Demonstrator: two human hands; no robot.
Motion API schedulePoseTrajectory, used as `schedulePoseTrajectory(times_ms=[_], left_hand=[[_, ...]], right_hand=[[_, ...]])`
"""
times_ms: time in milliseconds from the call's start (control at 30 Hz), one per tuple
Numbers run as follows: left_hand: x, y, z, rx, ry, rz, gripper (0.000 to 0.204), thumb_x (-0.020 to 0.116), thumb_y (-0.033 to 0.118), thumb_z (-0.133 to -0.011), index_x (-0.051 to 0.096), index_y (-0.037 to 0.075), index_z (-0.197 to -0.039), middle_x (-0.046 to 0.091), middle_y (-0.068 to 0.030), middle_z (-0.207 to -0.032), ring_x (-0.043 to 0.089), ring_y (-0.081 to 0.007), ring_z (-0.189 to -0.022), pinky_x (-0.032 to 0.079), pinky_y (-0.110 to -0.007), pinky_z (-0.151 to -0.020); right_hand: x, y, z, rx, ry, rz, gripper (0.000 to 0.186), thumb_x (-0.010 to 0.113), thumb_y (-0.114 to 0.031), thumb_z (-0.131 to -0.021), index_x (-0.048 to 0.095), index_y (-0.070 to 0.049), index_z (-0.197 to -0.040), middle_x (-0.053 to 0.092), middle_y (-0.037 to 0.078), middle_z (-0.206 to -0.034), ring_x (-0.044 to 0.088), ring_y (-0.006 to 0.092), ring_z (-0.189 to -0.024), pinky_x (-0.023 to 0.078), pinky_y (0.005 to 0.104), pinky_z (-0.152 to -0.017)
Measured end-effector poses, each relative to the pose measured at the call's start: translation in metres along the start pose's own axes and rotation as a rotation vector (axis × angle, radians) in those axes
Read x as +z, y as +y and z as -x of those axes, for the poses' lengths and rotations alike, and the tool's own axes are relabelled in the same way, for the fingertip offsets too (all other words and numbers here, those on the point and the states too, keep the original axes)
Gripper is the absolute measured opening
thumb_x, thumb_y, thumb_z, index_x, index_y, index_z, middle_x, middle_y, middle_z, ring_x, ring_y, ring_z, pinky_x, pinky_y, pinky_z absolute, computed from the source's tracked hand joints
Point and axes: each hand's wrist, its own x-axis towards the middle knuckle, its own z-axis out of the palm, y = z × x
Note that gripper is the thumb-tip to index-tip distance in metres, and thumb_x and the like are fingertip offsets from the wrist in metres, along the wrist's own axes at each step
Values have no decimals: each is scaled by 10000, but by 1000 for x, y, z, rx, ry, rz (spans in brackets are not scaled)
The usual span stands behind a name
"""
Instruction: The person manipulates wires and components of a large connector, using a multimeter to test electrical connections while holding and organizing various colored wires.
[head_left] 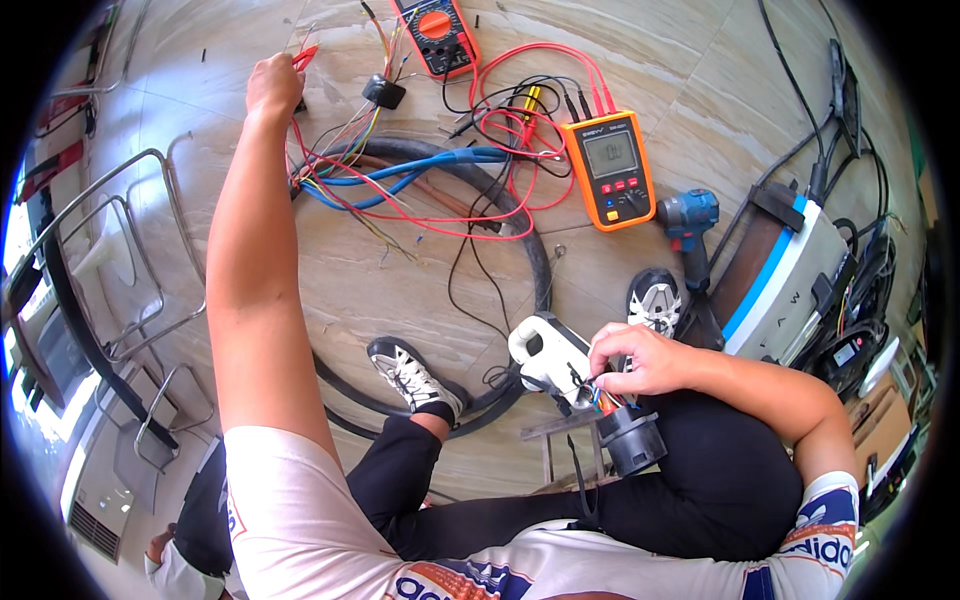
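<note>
My left hand (273, 90) is stretched out over the floor at the upper left, its fingers closed on a red test clip (307, 57). Thin coloured wires spread beside it, with a black block-shaped part (384, 92) among them. Close to my lap, my right hand (643, 357) is closed in a pinch at the coloured wires (605, 400). These run between a white charging-plug housing (553, 360) and a black round connector (632, 440). What exactly the right fingertips hold is hidden.
An orange digital meter (610, 172) with red and black leads lies ahead, and a red multimeter (436, 38) farther off. A thick black cable (541, 270) loops over the tiled floor. A blue cordless drill (690, 225) stands at right, beside a white-and-blue case (775, 275). Metal-framed chairs (160, 230) stand left.
</note>
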Motion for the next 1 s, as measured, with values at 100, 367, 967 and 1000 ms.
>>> schedulePoseTrajectory(times_ms=[100, 367, 967, 1000], left_hand=[[5, -9, -3, 1, -2, 17, 249, 703, 239, -883, 723, 74, -1068, 714, -213, -1048, 672, -395, -1032, 540, -468, -899], [-2, -3, -1, -14, -3, 30, 204, 677, 215, -896, 732, 70, -1030, 709, -229, -1026, 670, -405, -1017, 538, -474, -893], [0, 2, -11, 14, -16, -17, 251, 705, 232, -859, 724, 44, -1024, 710, -238, -1039, 675, -410, -1019, 544, -476, -891], [-2, 4, -11, 27, -19, -24, 254, 704, 235, -858, 724, 44, -1023, 709, -240, -1040, 674, -411, -1022, 543, -478, -890]], right_hand=[[1, 2, 0, -16, 16, -7, 164, 728, -187, -818, 690, -47, -894, 701, 74, -883, 622, 253, -970, 500, 395, -878], [1, -1, 0, 16, 14, -14, 161, 729, -191, -819, 696, -52, -894, 701, 68, -888, 623, 245, -972, 501, 392, -881], [2, 4, 2, -10, 16, -2, 183, 728, -199, -820, 695, -46, -913, 706, 82, -900, 625, 252, -981, 509, 395, -855], [2, 4, 2, -14, 21, -3, 183, 728, -198, -819, 695, -44, -913, 707, 85, -899, 626, 255, -979, 508, 396, -858]])
